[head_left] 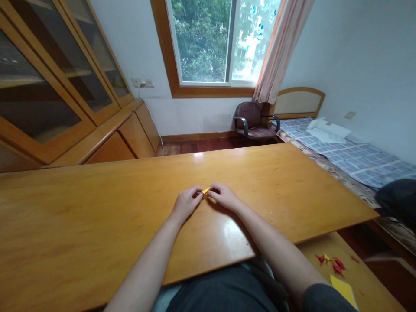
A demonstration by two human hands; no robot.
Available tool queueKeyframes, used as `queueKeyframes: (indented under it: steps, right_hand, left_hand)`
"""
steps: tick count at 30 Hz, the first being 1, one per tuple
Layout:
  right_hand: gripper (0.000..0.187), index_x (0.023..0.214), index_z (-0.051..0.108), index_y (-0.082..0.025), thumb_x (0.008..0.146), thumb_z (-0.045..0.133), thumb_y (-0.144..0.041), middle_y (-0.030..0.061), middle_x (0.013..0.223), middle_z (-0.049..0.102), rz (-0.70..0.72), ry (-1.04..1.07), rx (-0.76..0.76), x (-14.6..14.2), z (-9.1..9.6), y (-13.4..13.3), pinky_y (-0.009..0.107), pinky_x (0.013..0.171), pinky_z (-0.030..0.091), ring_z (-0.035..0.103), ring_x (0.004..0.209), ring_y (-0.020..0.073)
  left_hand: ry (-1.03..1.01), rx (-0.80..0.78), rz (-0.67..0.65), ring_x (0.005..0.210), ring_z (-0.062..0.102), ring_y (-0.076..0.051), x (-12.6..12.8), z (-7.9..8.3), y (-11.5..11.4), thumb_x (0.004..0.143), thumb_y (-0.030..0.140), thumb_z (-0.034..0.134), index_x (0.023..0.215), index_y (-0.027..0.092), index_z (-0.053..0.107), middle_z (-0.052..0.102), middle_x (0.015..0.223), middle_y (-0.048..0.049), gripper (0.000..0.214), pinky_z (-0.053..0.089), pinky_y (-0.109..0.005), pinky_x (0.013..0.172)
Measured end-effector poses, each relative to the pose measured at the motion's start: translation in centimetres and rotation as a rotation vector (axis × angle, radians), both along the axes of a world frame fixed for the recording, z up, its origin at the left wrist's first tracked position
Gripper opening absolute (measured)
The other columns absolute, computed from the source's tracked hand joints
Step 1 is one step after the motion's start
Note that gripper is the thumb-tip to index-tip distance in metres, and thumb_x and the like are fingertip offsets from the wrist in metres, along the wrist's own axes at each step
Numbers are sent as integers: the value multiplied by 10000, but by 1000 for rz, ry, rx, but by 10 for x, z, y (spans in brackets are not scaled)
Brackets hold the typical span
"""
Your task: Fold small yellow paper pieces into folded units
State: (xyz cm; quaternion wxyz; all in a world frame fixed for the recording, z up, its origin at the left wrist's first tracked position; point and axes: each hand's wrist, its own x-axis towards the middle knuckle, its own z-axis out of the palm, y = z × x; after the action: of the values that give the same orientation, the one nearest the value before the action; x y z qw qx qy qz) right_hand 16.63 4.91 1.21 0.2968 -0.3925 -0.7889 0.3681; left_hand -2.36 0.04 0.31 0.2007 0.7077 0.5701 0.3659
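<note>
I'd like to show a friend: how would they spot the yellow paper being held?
Find the long glossy wooden table, then the left hand and right hand meeting over it. Between them is a small, pointed piece of folded yellow paper. Only it is held; the flat yellow sheet and red and yellow folded pieces lie at lower right.

From my end of the feed I can see a wooden cabinet (112, 147) with glass doors at the left, and beside it a white cord (152, 119) trailing down from the wall sockets (143, 82). Straight ahead I get a window (201, 43), leaves filling its left pane, with a pink curtain (286, 47) at its right. Below the curtain I make out a maroon armchair (248, 115) near a bed with a plaid sheet (360, 162) and a black bag (398, 199).
</note>
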Motion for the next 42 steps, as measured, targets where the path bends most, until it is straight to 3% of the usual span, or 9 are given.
queueKeyframes:
  steps: [12,21,27,42]
  right_hand:
    - [106,773,666,-167,813,568,-180,5,745,648,-24,38,-44,-1,-4,3,242,678,413,571,722,136]
    - [125,821,662,-149,794,569,-229,-1,697,631,-31,227,-247,2,-9,6,218,603,424,558,649,118]
    - [127,804,650,-142,768,599,-252,3,693,643,-2,304,-337,3,-7,7,225,613,430,563,634,116]
    - [188,813,641,-137,741,610,-307,6,685,634,-6,296,-413,4,-5,5,212,533,428,541,577,105]
  left_hand:
    - [-66,-32,-31,811,720,-189,-2,-1,0,869,341,566,964,226,663,758,864,-20,178,547,-299,793]
    - [-357,-184,-143,809,728,-195,-1,1,-1,901,371,529,1188,208,518,714,813,-12,330,552,-346,828]
    - [-504,-222,-192,750,706,-171,-2,-5,2,910,381,515,1233,200,456,644,757,20,374,560,-322,756]
    - [-366,-189,-122,725,659,-149,-2,-2,2,918,388,494,1238,209,451,598,746,39,369,519,-289,767]
